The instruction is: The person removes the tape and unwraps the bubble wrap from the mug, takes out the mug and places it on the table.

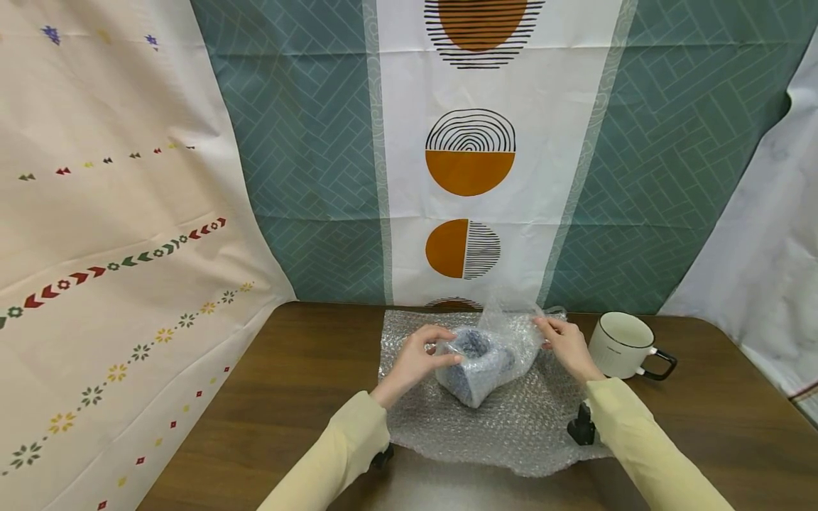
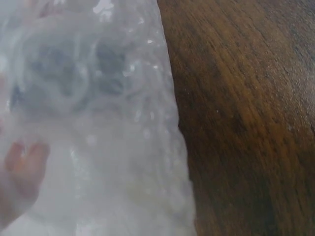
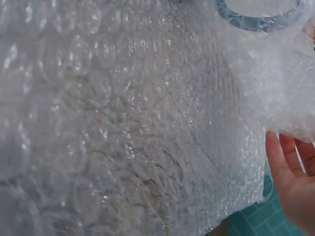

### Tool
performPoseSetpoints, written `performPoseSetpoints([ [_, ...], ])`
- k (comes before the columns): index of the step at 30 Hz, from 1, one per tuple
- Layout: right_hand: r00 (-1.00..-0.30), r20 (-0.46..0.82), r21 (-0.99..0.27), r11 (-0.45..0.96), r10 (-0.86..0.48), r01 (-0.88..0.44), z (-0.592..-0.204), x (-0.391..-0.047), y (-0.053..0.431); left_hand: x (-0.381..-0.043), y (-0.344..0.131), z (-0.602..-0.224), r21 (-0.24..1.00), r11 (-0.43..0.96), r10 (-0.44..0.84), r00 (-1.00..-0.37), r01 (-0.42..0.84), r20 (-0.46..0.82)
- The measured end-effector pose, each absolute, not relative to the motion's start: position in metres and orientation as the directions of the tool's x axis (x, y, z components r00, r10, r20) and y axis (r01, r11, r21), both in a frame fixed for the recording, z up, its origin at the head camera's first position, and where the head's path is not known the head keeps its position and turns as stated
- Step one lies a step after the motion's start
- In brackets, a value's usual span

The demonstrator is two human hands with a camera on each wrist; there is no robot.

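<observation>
A blue-patterned mug [image 1: 456, 380] sits partly wrapped in clear bubble wrap [image 1: 511, 419], its opening facing up and toward me. My left hand [image 1: 418, 358] holds the wrapped mug at its left side, thumb and fingers spread around the rim. With its thumb and fingertips, my right hand [image 1: 565, 344] pinches a raised flap of the wrap to the right of the mug. In the right wrist view the fingers [image 3: 278, 157] meet the wrap's edge, and a blue ring-shaped part of the mug [image 3: 266, 22] shows above. Bubble wrap blurs the mug in the left wrist view.
A cream mug [image 1: 620, 348] with a black rim and black handle stands right of my right hand. The bubble wrap sheet covers the middle of the brown wooden table [image 1: 287, 397] and reaches its back edge. Patterned cloth [image 1: 307, 142] hangs behind.
</observation>
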State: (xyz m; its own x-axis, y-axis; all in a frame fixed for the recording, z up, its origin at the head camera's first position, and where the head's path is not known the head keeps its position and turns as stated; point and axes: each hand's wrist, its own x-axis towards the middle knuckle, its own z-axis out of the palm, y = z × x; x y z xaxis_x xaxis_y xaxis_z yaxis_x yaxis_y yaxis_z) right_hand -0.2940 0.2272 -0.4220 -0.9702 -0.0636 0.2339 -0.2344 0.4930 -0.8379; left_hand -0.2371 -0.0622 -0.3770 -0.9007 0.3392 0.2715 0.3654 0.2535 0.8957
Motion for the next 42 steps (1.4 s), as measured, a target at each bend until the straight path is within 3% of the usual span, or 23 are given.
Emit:
performPoseSetpoints([
  [7,-0.949,0.296,-0.834,0.513,0.105,-0.203,-0.472,-0.332,0.249,-0.238,-0.062,-0.378,0.904,0.255,0.34,-0.907,0.345,0.25],
  [10,-0.937,0.336,-0.804,0.547,0.095,-0.233,-0.486,-0.342,0.256,-0.238,-0.062,-0.377,0.905,0.255,0.344,-0.907,0.34,0.244],
  [20,-0.956,0.289,-0.799,0.563,0.054,-0.21,-0.427,-0.292,0.234,-0.239,-0.064,-0.378,0.901,0.253,0.351,-0.902,0.351,0.253],
  [27,-0.958,0.273,-0.772,0.614,0.084,-0.166,-0.429,-0.291,0.233,-0.238,-0.064,-0.378,0.9,0.247,0.349,-0.899,0.359,0.262],
  [35,-0.953,0.224,-0.816,0.574,0.202,-0.07,-0.435,-0.293,0.233,-0.238,-0.063,-0.377,0.9,0.245,0.354,-0.898,0.361,0.263],
  [42,-0.925,0.328,-0.793,0.588,0.19,-0.16,-0.44,-0.295,0.234,-0.239,-0.064,-0.38,0.904,0.245,0.354,-0.9,0.351,0.254],
])
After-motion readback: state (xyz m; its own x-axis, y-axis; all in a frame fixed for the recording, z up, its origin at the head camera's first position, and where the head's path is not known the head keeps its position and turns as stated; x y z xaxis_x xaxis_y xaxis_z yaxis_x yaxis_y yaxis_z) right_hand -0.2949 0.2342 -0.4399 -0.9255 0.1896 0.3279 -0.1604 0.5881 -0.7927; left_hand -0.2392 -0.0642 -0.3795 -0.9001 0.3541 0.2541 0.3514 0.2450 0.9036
